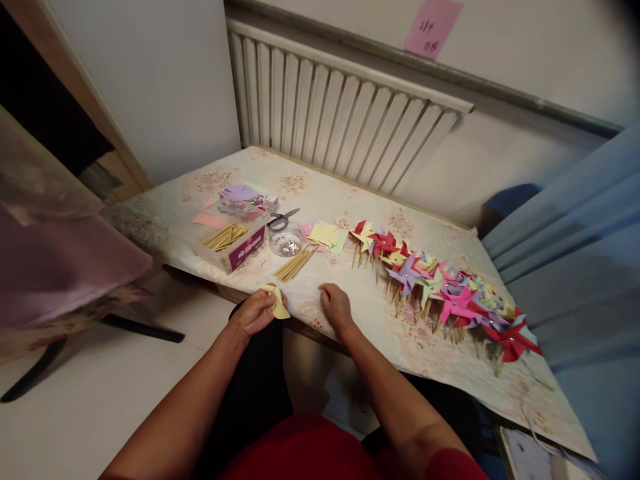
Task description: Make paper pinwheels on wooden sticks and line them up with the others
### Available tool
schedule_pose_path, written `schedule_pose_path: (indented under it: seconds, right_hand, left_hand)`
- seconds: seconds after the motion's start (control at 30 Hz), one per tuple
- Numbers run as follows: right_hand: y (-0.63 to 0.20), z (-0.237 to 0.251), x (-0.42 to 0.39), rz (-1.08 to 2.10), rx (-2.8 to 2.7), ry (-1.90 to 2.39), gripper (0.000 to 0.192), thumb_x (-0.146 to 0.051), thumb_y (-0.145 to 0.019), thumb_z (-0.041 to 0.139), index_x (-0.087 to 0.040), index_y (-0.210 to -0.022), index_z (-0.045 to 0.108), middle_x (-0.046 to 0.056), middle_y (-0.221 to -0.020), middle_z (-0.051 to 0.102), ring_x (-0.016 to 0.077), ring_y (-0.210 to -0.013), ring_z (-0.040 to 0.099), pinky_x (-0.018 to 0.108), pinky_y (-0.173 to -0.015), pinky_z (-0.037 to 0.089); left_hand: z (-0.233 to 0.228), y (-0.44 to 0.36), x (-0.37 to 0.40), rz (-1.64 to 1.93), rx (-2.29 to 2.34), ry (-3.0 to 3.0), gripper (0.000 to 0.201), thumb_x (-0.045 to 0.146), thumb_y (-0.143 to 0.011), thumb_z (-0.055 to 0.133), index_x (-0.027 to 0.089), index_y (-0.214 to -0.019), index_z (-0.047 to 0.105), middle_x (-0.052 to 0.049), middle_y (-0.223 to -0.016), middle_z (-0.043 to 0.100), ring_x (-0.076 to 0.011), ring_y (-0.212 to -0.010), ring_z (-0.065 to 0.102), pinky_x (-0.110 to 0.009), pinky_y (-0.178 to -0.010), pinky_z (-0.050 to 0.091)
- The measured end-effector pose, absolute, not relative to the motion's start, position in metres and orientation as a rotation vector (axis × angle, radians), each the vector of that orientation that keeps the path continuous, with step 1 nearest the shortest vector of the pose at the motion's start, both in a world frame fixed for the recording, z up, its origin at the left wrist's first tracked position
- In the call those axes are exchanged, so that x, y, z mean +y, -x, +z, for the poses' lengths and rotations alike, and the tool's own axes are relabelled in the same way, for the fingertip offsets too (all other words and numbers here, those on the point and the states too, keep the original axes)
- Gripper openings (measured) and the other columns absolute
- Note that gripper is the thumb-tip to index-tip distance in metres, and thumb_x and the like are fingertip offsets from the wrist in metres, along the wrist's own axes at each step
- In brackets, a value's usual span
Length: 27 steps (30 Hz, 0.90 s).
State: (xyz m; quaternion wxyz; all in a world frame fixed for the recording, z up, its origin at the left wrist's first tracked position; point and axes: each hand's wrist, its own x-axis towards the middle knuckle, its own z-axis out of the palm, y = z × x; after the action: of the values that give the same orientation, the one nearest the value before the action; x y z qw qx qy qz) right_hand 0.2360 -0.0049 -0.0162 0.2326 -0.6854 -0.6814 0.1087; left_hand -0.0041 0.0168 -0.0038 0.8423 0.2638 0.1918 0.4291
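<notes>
My left hand (253,315) is closed on a curled piece of yellow paper (280,308), held just off the table's front edge. My right hand (336,307) rests at that edge with its fingers curled in. Whatever its fingertips may pinch is hidden or too small to see. Between and beyond both hands lies a bundle of thin wooden sticks (294,265). Behind it stands a round clear dish (286,241) with small shiny bits in it. A stack of yellow paper pieces (324,235) lies to the right of the dish, over pink and green sheets.
Finished paper pinwheels (407,275) on sticks fill the table's right side. At the left are a plastic box (247,249) of sticks, a pair of scissors (281,220) and a container of coloured paper (243,195). A radiator (340,107) runs behind the table (365,200).
</notes>
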Motion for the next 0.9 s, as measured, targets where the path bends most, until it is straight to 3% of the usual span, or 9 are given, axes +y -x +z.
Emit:
schedule_pose_path:
  seconds: [0.17, 0.4, 0.9]
  right_hand:
    - [-0.21, -0.018, 0.032, 0.222, -2.072, 1.909, 0.038, -0.02, -0.096, 0.042, -0.022, -0.13, 0.059, 0.006, -0.118, 0.066, 0.0173, -0.106, 0.061, 0.025, -0.094, 0.044]
    - [-0.199, -0.022, 0.061, 0.079, -2.2, 2.011, 0.038, -0.03, -0.101, 0.038, -0.032, -0.135, 0.054, 0.004, -0.11, 0.062, 0.0178, -0.086, 0.061, 0.027, -0.075, 0.045]
    - [-0.199, 0.017, 0.085, -0.051, -2.742, 1.886, 0.026, -0.022, -0.1, 0.039, -0.021, -0.119, 0.056, 0.011, -0.114, 0.065, 0.023, -0.091, 0.065, 0.031, -0.072, 0.044]
  left_hand:
    - [-0.008, 0.005, 0.023, 0.861, 0.345, -0.57, 0.027, 0.019, -0.062, 0.086, 0.013, -0.075, 0.062, -0.002, -0.066, 0.06, -0.0152, -0.065, 0.059, -0.027, -0.065, 0.045]
    - [-0.019, 0.006, 0.027, 0.858, 0.284, -0.569, 0.027, 0.021, -0.067, 0.084, 0.013, -0.079, 0.061, -0.002, -0.07, 0.061, -0.0151, -0.067, 0.061, -0.027, -0.066, 0.046]
    - [-0.02, 0.005, 0.028, 0.863, 0.325, -0.56, 0.028, 0.022, -0.067, 0.085, 0.014, -0.081, 0.062, -0.002, -0.07, 0.06, -0.0154, -0.069, 0.061, -0.027, -0.068, 0.048]
